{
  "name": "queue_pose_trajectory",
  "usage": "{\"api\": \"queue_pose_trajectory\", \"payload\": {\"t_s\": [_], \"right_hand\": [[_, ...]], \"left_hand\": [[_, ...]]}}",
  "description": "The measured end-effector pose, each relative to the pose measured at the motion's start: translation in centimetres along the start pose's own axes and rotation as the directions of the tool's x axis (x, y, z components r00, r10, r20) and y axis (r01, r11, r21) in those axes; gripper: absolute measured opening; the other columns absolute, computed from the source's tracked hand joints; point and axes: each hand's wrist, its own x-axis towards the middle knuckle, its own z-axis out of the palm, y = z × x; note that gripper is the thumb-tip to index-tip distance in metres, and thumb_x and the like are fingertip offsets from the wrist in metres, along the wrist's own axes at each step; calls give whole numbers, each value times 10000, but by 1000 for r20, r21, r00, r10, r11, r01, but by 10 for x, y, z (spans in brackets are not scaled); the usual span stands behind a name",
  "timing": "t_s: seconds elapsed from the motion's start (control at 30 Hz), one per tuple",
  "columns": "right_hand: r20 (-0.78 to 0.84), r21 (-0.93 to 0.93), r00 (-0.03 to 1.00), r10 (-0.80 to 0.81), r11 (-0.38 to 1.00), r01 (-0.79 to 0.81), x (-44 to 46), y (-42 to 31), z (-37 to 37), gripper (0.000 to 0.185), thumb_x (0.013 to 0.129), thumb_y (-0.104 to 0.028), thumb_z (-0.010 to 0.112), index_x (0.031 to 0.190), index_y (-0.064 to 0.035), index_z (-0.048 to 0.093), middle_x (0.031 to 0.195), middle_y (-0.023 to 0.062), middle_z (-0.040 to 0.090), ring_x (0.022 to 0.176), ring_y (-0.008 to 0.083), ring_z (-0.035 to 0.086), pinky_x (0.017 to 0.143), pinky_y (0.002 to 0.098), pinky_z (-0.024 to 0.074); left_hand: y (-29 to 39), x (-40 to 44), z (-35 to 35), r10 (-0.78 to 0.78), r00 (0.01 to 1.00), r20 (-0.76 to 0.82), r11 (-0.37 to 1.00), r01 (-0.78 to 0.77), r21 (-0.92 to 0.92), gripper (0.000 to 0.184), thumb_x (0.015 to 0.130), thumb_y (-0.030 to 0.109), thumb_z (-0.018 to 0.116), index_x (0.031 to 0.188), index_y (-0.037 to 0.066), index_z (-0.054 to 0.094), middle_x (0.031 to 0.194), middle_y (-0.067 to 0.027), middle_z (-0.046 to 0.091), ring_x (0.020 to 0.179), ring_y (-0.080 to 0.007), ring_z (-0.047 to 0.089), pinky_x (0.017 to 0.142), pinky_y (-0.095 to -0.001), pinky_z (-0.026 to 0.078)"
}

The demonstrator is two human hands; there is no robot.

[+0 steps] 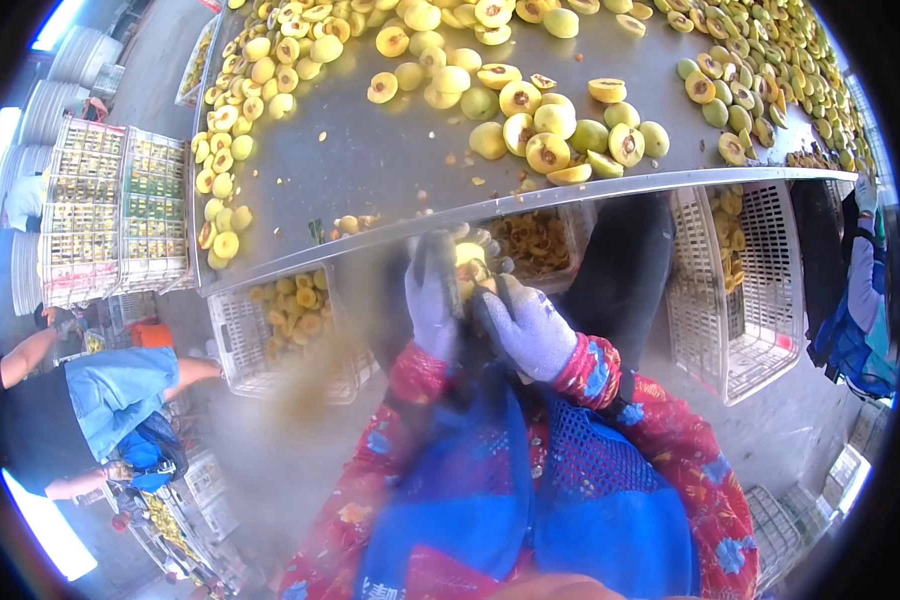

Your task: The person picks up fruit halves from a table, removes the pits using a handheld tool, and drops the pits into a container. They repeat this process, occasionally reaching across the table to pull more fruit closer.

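Both my hands wear pale lavender gloves with dark grey palms and fingers, and they meet just in front of the metal table's near edge. A halved yellow peach, its cut face showing, is between them. My left hand is closed around the fruit from the left. From the right, my right hand is closed against it, thumb in front. Whether a small tool is in the right hand cannot be made out. Halved peaches lie in a loose group on the metal table beyond my hands.
White crates with fruit stand below the table, another crate to the right. Stacked crates are at the left. A person in blue shorts is at the left; another person's sleeve shows at the right.
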Motion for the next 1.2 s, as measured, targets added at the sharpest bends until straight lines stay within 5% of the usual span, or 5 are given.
{"api": "queue_pose_trajectory", "payload": {"t_s": [0.47,0.53,0.6,0.73,1.2], "right_hand": [[682,599,680,-267,-330,-730,6,19,-15,412,1014,-426,369,1029,-59,555,542,2,503,316,117,403,369,226,331],[611,636,732,-300,-364,-680,6,20,-19,416,1017,-415,362,1032,-46,553,550,10,514,322,119,418,368,220,336],[621,629,725,-296,-364,-687,6,21,-30,428,1018,-414,351,1034,-32,544,562,29,520,331,129,440,362,211,341],[638,680,747,-186,-321,-660,6,48,-41,425,1013,-416,369,1002,-32,551,561,46,512,341,134,435,356,227,337],[255,741,878,406,501,-447,1,13,-72,327,995,-358,471,934,-55,576,597,9,513,425,96,450,413,248,369]], "left_hand": [[-26,6,-7,-129,975,181,865,200,-461,417,1001,358,469,1179,-11,546,1044,-130,630,894,-207,631,788,-333,527],[-32,13,-31,321,946,39,878,-313,361,384,1008,303,436,1157,-34,544,1048,-144,622,912,-226,630,818,-341,524],[-3,3,-65,557,758,340,-39,-385,922,291,996,161,421,1164,-46,538,1096,-167,614,969,-247,621,869,-347,506],[51,12,-140,529,841,-117,-364,348,864,484,922,354,547,1252,0,521,1308,-280,484,1224,-428,461,993,-489,397],[-24,212,9,-108,810,577,215,-547,809,479,844,317,634,1235,57,540,1123,-154,593,941,-300,604,764,-399,514]]}}
